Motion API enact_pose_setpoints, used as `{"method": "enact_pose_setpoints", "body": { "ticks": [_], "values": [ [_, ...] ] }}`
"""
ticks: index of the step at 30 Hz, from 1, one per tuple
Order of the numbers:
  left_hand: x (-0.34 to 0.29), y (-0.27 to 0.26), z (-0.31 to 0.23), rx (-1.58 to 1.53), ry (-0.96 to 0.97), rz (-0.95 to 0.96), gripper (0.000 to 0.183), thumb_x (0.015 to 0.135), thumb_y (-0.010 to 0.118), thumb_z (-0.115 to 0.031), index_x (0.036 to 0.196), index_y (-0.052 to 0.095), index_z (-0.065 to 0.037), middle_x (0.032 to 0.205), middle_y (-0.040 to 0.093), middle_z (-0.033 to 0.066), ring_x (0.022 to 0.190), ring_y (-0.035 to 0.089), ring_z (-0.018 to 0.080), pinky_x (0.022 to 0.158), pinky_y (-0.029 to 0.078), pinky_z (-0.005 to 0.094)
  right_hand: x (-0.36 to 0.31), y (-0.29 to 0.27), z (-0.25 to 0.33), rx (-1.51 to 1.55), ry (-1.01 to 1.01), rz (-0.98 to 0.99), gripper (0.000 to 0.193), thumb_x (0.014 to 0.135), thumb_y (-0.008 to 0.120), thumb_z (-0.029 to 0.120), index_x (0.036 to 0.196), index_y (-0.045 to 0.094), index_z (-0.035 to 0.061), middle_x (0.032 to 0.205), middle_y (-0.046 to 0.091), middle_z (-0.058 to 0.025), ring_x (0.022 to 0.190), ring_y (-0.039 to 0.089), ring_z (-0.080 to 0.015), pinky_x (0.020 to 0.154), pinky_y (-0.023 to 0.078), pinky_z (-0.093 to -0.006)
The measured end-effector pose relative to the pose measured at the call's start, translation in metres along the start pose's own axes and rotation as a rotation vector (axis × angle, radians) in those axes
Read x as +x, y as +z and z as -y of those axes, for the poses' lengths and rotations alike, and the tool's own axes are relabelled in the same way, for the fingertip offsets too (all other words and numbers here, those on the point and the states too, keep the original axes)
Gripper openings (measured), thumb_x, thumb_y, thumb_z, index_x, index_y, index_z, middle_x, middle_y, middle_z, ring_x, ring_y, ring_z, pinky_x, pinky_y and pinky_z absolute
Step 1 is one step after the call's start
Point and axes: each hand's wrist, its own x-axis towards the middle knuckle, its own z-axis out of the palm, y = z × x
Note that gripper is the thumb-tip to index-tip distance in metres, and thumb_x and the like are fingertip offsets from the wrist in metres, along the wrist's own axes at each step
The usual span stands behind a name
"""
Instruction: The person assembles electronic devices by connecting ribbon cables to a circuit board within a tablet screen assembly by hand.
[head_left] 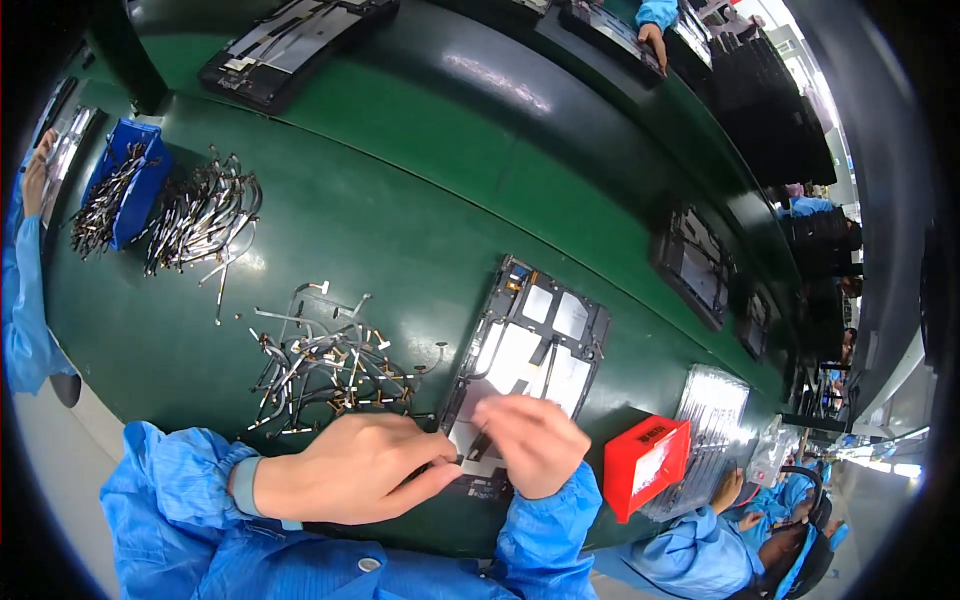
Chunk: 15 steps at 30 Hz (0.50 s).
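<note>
Green tabletop (330,205) is gleaming smooth; red plastic bin (630,455) is shining; tablet panels (568,384) are looking sleek; cloth sleeve (548,525) is crinkling.

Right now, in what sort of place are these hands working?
Probably an electronics assembly workshop: a flat black device with silver-white panels lies on the long green bench, near a loose pile of thin grey cables.

The left hand (360,468) is held at the lower left edge of an opened tablet (530,350), and the right hand (535,445) is bent over its lower part; whether anything is gripped cannot be told. Loose cables (325,365) are heaped on the green table (330,225). A cable bundle (208,215) is laid beside a blue bin (150,190) farther left; a red bin (620,475) is set near clear trays (712,410).
</note>
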Motion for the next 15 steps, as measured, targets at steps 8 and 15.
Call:
{"method": "enact_pose_setpoints", "body": {
  "ticks": [8,15],
  "values": [
    [0.016,-0.007,0.029,0.705,0.344,-0.196,0.027,0.075,0.061,-0.018,0.096,0.066,-0.003,0.093,0.063,0.0082,0.096,0.059,0.0227,0.084,0.048,0.0334,0.015,0.019,-0.021,0.081,0.351,-0.172,0.02,0.077,0.073,-0.003,0.096,0.074,0.0033,0.092,0.069,-0.0112,0.081,0.068,-0.018,0.07,0.053,-0.0258],
    [0.027,-0.006,0.039,0.821,0.433,-0.148,0.029,0.077,0.057,-0.018,0.1,0.067,-0.003,0.092,0.063,0.0074,0.097,0.058,0.022,0.086,0.047,0.0336,0.016,0.022,-0.026,0.069,0.302,-0.169,0.022,0.074,0.074,-0.006,0.094,0.074,0.0017,0.09,0.068,-0.0093,0.082,0.067,-0.0201,0.07,0.053,-0.0283]
  ]
}}
